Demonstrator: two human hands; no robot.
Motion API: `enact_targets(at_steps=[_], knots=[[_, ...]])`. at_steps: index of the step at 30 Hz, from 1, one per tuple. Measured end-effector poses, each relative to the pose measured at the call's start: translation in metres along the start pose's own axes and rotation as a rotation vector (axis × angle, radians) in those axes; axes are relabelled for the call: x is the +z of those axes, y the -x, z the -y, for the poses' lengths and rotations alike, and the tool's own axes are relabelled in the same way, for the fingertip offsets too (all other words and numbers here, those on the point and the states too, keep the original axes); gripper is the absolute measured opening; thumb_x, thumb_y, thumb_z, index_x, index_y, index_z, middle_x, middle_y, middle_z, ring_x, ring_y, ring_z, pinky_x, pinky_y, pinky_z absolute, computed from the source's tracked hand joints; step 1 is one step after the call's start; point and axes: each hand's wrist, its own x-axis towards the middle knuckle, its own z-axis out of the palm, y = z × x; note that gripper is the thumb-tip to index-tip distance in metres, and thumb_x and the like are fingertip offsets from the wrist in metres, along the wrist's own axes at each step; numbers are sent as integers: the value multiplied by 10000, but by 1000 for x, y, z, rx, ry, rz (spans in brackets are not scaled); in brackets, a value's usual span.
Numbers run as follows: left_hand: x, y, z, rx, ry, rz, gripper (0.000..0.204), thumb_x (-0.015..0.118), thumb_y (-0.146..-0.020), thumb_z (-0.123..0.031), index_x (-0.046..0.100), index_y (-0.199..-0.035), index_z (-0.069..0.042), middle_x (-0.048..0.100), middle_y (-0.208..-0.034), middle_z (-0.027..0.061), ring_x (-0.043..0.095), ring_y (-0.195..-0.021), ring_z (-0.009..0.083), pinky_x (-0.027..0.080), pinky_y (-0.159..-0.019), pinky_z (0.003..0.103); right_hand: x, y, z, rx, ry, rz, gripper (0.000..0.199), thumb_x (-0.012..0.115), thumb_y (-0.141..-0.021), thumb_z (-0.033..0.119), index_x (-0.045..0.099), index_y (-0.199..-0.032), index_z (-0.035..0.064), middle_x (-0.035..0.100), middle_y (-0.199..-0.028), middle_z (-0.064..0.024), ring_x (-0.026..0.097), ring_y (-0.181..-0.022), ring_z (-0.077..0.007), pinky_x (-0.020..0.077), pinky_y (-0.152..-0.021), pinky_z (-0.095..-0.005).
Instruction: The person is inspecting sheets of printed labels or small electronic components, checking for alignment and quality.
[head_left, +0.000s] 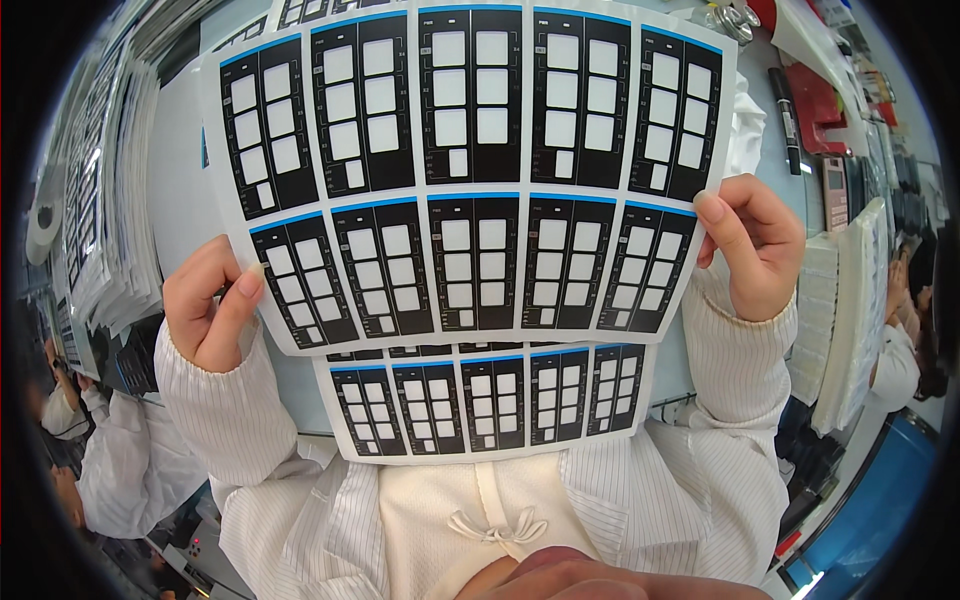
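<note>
I hold up a large white sheet point(470, 170) printed with two rows of black panels, each edged in blue on top and filled with white squares. My left hand point(205, 305) pinches its lower left edge, thumb on the front. My right hand point(750, 245) grips its right edge the same way. A second sheet point(485, 400) of the same kind lies below it on the pale blue table point(175, 170), partly hidden by the raised sheet.
Stacks of similar sheets point(110, 190) stand at the left. At the right are a white stack point(855, 310), a pink calculator point(835, 190), a black marker point(785, 115) and red items point(815, 100). Other people in white coats sit at the left point(120, 460) and right point(900, 350).
</note>
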Motion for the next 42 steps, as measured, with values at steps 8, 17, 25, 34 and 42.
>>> enact_targets(at_steps=[8,17,25,34,42], knots=[[0,2,1,6,-3,-10,263,540,-788,-138,425,-602,9,429,-573,67,390,-507,140,302,-488,253,1,0,0,-6,-7,11,150,606,-813,122,577,-730,1,528,-563,-14,460,-451,-64,347,-427,-183],[-1,0,0,-22,56,46,259,522,-786,-141,413,-602,5,467,-597,71,406,-524,128,320,-509,245,2,0,-1,-3,-60,38,160,605,-805,111,561,-697,1,525,-558,-5,452,-452,-57,331,-423,-183],[-3,3,6,-256,320,112,225,500,-783,-136,418,-603,-30,481,-597,38,389,-524,90,304,-515,223,7,1,-3,174,-154,108,191,596,-806,108,544,-650,12,505,-517,3,423,-428,-42,309,-409,-179],[0,8,25,-417,468,66,229,527,-792,-184,453,-622,-49,482,-585,-22,324,-482,31,248,-467,193,8,-2,-2,290,-169,122,201,614,-799,136,550,-645,24,495,-492,10,422,-412,-42,311,-394,-171],[3,5,23,-346,450,1,213,522,-793,-171,456,-631,-50,510,-613,-5,370,-484,38,277,-474,193,9,-2,-2,317,-204,124,201,619,-801,147,551,-651,30,501,-510,11,434,-432,-40,321,-403,-167]])
